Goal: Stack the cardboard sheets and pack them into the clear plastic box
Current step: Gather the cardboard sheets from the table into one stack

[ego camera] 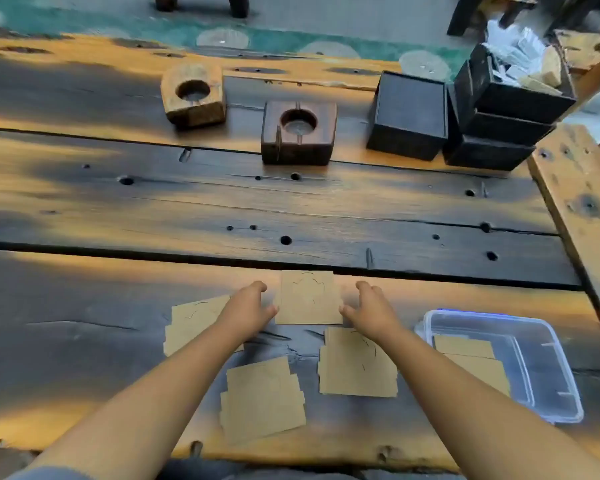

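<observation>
From the head view, the left hand (250, 304) and right hand (371, 308) are spread open, empty, either side of the far cardboard sheet (308, 297). More sheets (357, 363) are scattered nearby; some are laid in the clear plastic box (548, 407).

Dark plank table (222, 202) with warm light patches; green floor (274, 39) beyond.

You won't find any readable text here, no labels, brands or numbers; the cardboard sheets (308, 297) just carry faint curved marks, not letters.
</observation>
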